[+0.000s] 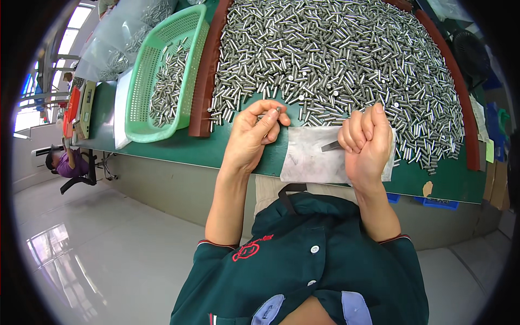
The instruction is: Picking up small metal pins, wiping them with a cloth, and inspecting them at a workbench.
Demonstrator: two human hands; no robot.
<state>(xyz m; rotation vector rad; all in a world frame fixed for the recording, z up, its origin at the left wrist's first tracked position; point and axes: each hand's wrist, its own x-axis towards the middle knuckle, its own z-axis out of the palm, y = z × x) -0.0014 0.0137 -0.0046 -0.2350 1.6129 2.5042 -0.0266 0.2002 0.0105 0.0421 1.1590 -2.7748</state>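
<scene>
Head view, looking down on a green tabletop (179, 149). Left hand (250, 135) was closed in a pinch: thumb and forefinger held one small steel pin (276, 110), its round end showing at the fingertips, just at the near edge of the pin heap. Right hand (365, 142) was curled shut round a thin dark tool (331, 146), prob. tweezers, tip pointing toward 9 o'clock over a pale cloth pad (309, 157). The pad lay flat betw. the two hands, at the tabletop's near edge.

The heap of steel pins (336, 59) filled the tabletop from 11 to 2 o'clock of the hands, bounded by a reddish-brown curved rim (205, 81). At 10 o'clock stood a green plastic basket (162, 81) w/ more pins inside; clear bags of parts (116, 46) lay beyond it. A second person sat on a chair (67, 162) far off at 9 o'clock, well apart.

Judgement: the step appeared to be checking a single pin. Done well, the pinch would stay light, the pin end turned to the eye, and the tool tip kept over the pad so nothing rolled back into the heap.
</scene>
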